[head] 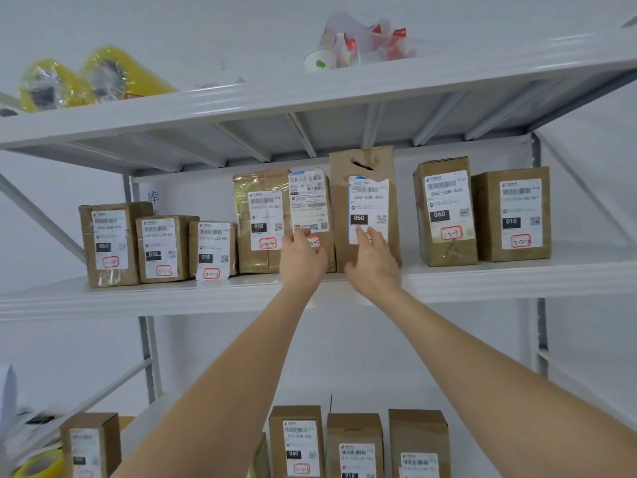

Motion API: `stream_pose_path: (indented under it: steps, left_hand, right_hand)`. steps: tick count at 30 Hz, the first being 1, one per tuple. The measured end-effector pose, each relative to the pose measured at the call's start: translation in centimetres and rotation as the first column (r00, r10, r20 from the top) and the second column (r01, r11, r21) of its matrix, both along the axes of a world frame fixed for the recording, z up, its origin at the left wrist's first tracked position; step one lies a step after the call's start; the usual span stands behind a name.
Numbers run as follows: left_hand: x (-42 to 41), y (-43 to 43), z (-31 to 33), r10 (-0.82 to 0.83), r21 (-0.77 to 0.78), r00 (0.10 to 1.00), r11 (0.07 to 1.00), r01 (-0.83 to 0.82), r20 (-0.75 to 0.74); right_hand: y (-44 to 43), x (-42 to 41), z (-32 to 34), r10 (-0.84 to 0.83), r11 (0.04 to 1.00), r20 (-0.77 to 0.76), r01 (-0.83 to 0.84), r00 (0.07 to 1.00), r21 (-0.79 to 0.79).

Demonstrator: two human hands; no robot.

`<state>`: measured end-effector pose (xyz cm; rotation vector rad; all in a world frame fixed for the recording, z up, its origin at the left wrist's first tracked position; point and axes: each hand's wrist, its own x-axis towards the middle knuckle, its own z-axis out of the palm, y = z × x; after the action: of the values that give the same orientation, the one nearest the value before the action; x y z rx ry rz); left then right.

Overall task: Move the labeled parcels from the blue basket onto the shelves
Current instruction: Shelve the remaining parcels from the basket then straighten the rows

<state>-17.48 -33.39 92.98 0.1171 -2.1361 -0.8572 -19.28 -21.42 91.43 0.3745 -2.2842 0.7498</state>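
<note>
A tall brown parcel [365,167] with a white 060 label stands upright on the middle white shelf [482,281]. My right hand [374,263] lies against its lower front with straight fingers. My left hand [301,260] rests with straight fingers on the front of the neighbouring parcel [310,201], which carries a long white label. Both hands hold nothing. Other labeled brown parcels stand in a row along this shelf, left [110,243] and right [444,212]. The blue basket is out of view.
The top shelf [310,98] carries yellow tape rolls [96,77], a paper cup and a plastic bag [365,39]. Below, the lower shelf holds more parcels [355,443]. A tape roll [41,465] sits at the bottom left. Free shelf width shows between the tall parcel and the parcel to its right.
</note>
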Motion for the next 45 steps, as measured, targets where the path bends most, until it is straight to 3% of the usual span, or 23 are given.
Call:
stream_pose_path:
  steps: [6, 12, 17, 21, 27, 31, 37, 45]
  left_hand:
    - [-0.4, 6.0, -0.4, -0.127, -0.07, 0.99, 0.99, 0.123, -0.062]
    - [-2.1, 13.0, -1.3, -0.288, -0.152, 0.956, 0.949, 0.277, -0.053]
    - [-3.9, 17.6, -2.2, -0.355, -0.286, 0.934, 0.9, 0.328, -0.045]
    - [-4.8, 19.6, -2.3, -0.339, -0.269, 0.941, 0.904, 0.331, 0.017]
    - [-5.8, 20.9, -1.3, -0.233, -0.045, 0.97, 0.971, 0.237, 0.066]
    - [-6.3, 21.6, -0.5, -0.156, -0.005, 0.982, 0.987, 0.158, 0.107]
    - [-6.7, 22.5, -0.1, 0.019, -0.032, 0.997, 0.999, -0.017, 0.068]
    - [-6.1, 22.5, -0.6, 0.034, -0.064, 0.983, 0.998, -0.022, 0.18]
  right_hand:
    - [5.7, -0.9, 0.0, -0.115, 0.989, -0.064, 0.108, 0.991, -0.101]
    - [14.4, -1.7, -0.5, -0.31, 0.905, 0.06, 0.314, 0.949, -0.287]
    - [20.0, -3.0, -0.5, -0.341, 0.835, 0.165, 0.379, 0.926, -0.4]
    - [23.1, -4.3, -0.1, -0.349, 0.818, 0.142, 0.375, 0.926, -0.437]
    - [26.2, -7.4, 1.0, -0.219, 0.837, 0.205, 0.292, 0.954, -0.463]
    - [28.1, -9.3, 2.0, -0.101, 0.811, 0.274, 0.238, 0.957, -0.535]
    - [29.5, -11.5, 2.9, 0.06, 0.735, 0.251, 0.127, 0.966, -0.666]
    - [28.9, -11.6, 2.2, 0.094, 0.886, 0.247, 0.032, 0.965, -0.462]
